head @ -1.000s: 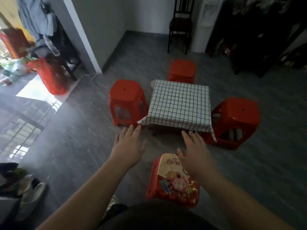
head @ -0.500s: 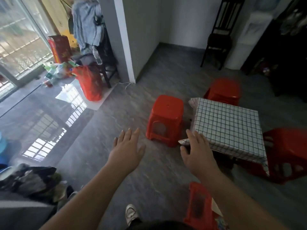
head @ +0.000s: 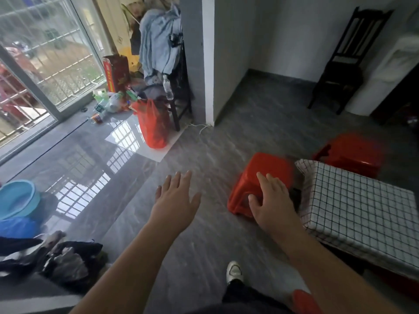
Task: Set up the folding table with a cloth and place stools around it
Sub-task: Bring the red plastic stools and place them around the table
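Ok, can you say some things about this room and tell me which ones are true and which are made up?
The cloth is checked. True.
A red stool stands beside it. True.
The left hand holds a cup. False: it is open and holds nothing.
The basin is yellow. False: it is blue.
The right hand holds nothing. True.
The chair by the wall is white. False: it is black.

Open grey tile floor [head: 215, 137] ahead of you, centre to left. Right is blocked: red plastic stool [head: 260, 175] just beside the checked-cloth table [head: 358, 207], second red stool [head: 353, 155] beyond. Near left: blue plastic basin [head: 15, 198], dark clothes pile [head: 63, 257]. Far left: red plastic bag [head: 154, 125].
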`<state>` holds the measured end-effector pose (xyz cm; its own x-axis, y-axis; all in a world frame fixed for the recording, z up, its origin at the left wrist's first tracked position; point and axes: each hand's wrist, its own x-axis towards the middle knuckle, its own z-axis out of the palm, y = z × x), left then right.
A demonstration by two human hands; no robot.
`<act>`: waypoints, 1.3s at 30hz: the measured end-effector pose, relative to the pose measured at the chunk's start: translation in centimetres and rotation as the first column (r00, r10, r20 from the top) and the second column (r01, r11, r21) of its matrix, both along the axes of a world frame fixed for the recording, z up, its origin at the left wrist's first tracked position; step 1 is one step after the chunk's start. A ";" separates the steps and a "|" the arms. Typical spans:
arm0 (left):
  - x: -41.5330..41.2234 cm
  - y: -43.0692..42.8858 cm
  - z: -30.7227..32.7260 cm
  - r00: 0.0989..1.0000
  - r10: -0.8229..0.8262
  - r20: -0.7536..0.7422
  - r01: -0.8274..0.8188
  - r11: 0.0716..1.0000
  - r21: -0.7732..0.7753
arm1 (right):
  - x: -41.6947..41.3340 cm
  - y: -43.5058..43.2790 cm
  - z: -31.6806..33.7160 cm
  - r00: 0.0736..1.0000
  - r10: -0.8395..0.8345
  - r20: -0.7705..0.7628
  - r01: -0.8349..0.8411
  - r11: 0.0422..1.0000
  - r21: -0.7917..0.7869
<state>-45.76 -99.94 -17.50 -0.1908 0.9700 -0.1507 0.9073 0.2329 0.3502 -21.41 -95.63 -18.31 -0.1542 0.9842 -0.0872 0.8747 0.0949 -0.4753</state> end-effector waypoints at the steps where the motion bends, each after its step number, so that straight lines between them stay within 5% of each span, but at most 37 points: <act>1: -0.7 1.4 -0.2 1.000 0.004 -0.003 -0.004 1.000 -0.005 | -0.6 1.7 -0.5 1.000 0.004 0.000 -0.004 1.000 0.005; 14: -5.2 28.4 -0.8 0.992 0.025 -0.124 -0.027 1.000 -0.015 | -4.5 30.4 -2.9 0.997 0.067 0.028 -0.068 0.997 0.035; 23: -7.0 44.8 -1.8 0.997 -0.037 -0.073 0.036 0.999 -0.015 | -5.0 43.9 -1.6 0.998 -0.028 0.051 0.026 0.999 0.040; 31: -9.3 61.9 -4.5 0.942 -0.335 -0.030 0.335 0.942 -0.016 | -7.9 53.6 -3.6 0.956 -0.290 0.037 0.290 0.957 -0.007; 39: -7.9 79.1 -3.5 0.696 -0.710 -0.103 0.706 0.704 -0.076 | -10.0 59.4 -3.1 0.732 -0.680 0.038 0.681 0.732 -0.030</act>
<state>-53.61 -20.89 -20.98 0.5333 0.8212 -0.2031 0.8406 -0.4876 0.2359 -31.41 -36.26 -21.45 0.5582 0.8207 -0.1224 0.7086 -0.5482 -0.4442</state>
